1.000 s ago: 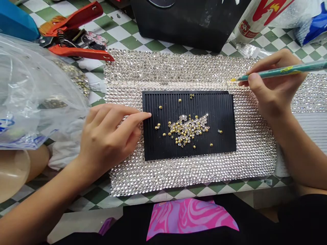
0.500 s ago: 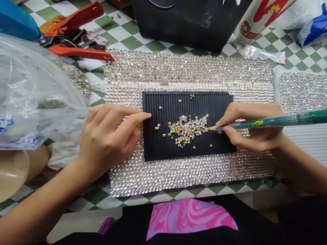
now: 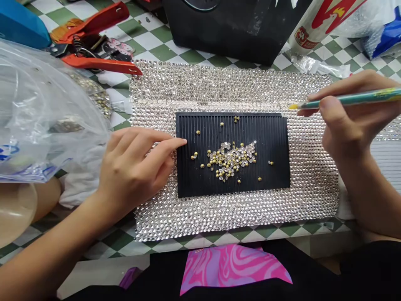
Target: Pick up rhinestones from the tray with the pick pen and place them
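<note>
**Your right hand (image 3: 352, 119) holds the pencil (image 3: 354, 99) just past the tray (image 3: 269, 129)**

You pinch the green pencil between your right thumb and fingers, so that grip is narrow and closed on it. Its yellow tip (image 3: 293, 106) hangs over the rhinestone mesh (image 3: 238, 217), just beside the tray's upper right corner. It touches no stone that you can make out.

Your left hand (image 3: 131, 171) holds nothing. It lies flat and relaxed on the mesh, fingers close together, with the index fingertip (image 3: 183, 142) at the tray's left edge.

The black ribbed tray sits in the middle of the mesh. On it, a loose heap of gold and clear rhinestones (image 3: 230, 161) lies near the centre, with a few strays well apart from it.

A clear plastic bag (image 3: 37, 104) lies to your left, over more gold stones. Red-handled pliers (image 3: 100, 62) rest beyond it on the checkered green and white surface, and a black box (image 3: 225, 29) stands beyond the mesh.
</note>
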`<state>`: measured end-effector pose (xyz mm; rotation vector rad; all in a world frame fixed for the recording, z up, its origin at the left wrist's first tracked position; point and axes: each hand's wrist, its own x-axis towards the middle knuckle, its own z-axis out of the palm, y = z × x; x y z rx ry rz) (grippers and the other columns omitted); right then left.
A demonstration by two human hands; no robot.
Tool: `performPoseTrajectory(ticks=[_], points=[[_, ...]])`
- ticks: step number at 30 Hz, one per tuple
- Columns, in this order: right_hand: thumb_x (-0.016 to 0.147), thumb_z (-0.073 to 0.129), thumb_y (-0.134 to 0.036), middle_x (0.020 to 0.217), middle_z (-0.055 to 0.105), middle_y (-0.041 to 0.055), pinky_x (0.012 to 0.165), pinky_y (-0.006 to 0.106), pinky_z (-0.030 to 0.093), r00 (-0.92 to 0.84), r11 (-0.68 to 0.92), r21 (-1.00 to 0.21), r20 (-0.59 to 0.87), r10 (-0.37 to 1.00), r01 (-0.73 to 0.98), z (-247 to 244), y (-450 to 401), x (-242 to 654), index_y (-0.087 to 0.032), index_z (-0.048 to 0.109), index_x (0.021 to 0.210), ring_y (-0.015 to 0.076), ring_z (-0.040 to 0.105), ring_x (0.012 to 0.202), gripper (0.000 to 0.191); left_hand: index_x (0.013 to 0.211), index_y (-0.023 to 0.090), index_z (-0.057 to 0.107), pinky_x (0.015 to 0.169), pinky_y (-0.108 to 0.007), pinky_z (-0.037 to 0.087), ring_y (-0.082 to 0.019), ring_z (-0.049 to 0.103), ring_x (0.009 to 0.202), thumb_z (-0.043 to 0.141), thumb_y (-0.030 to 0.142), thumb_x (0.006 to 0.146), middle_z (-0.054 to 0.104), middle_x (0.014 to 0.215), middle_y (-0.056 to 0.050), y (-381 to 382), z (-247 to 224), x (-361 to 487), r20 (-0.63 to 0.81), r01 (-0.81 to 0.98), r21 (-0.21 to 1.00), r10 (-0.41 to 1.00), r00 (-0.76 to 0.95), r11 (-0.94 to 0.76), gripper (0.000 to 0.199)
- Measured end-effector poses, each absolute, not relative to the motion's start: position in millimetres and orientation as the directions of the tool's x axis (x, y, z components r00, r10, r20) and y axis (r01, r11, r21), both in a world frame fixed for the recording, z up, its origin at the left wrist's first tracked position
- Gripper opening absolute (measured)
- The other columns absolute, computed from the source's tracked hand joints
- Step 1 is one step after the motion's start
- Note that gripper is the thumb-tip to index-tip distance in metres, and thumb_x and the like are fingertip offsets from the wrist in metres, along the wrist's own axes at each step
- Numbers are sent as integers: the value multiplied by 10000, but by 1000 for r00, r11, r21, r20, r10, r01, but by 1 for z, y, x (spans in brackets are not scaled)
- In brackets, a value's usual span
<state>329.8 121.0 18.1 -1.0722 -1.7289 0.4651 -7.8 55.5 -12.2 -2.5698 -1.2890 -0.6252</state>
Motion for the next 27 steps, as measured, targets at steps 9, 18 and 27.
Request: performPoseTrajectory(ticks=[9,18,27], points=[[777,653,-113,674,677,-41,453,280,441,-579,577,-735,312,753,355,16,102,319,-289,721,833,106,589,527,196,1094,202,629,839,-321,440,-192,570,882,573,73,880,653,952,-26,55,-12,-6,456,797,8,712,534,-604,255],[811,639,-123,669,664,-19,508,259,435,-626,607,-711,302,719,353,17,102,319,-217,672,799,82,565,566,100,1090,179,639,841,-326,444,-198,570,876,611,55,857,661,957,-41,55,-12,-6,460,792,-9,700,546,-611,266],[839,636,-147,696,683,-15,510,251,458,-659,627,-691,288,695,359,18,102,318,-218,670,839,78,584,577,79,1081,182,644,809,-345,476,-209,597,853,630,51,845,678,943,-45,55,-10,-7,460,788,-21,694,553,-615,271]])
